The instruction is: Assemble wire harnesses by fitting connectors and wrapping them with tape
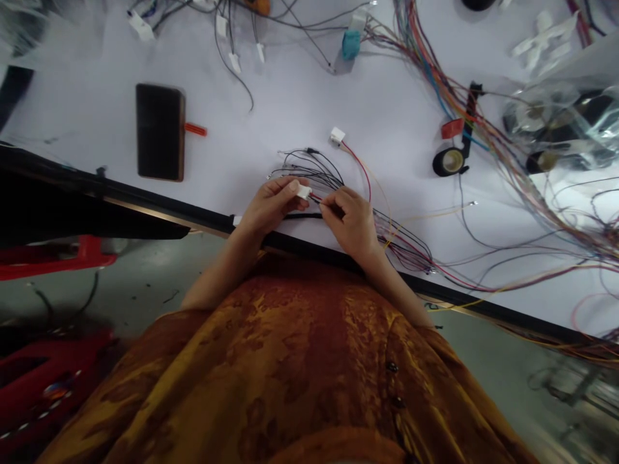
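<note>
Near the table's front edge, my left hand [275, 201] pinches a small white connector [304, 191] between thumb and fingers. Red and dark wires run out of the connector's right side. My right hand [352, 219] is closed with thumb and forefinger on a dark wire [315, 199] close to the connector. Beneath and behind both hands lies a bundle of thin black wires [333, 173] with small terminals at their ends. A second white connector [337, 136], with red and yellow wires, rests on the table just beyond my right hand.
A dark phone [160, 132] lies at the left with an orange-red piece [196, 129] beside it. A thick multicoloured harness [430, 71] crosses the right side. A teal connector [351, 45] sits at the back. Clear plastic bags [570, 122] are at far right; red chairs [53, 380] stand below left.
</note>
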A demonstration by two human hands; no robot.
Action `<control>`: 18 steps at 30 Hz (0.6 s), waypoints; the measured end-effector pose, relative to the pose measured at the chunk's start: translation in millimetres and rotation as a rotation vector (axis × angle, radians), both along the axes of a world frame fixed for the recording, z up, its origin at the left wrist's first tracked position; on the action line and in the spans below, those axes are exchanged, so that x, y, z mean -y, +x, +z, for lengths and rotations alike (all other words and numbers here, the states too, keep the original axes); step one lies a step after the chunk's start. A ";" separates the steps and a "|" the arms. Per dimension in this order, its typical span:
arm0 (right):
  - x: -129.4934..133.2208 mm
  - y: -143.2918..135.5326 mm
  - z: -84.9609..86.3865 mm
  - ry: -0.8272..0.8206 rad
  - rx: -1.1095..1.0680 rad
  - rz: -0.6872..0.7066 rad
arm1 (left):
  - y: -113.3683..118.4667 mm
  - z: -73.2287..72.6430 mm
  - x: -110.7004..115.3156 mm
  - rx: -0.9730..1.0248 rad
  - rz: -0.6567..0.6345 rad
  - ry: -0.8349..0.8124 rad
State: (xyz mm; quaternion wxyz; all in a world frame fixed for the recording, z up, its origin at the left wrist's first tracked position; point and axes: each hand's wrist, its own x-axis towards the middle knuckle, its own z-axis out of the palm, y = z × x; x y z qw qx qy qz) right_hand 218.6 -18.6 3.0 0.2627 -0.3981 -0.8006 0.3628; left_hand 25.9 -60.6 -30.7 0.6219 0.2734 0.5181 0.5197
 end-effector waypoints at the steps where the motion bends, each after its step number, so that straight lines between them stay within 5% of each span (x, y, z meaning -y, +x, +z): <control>1: -0.3 -0.2 0.0 -0.005 -0.002 -0.001 | 0.2 1.1 0.1 -0.007 0.005 -0.002; 18: 0.6 -5.6 -8.1 -0.044 0.003 -0.004 | 0.0 -3.5 5.7 -0.200 0.053 0.021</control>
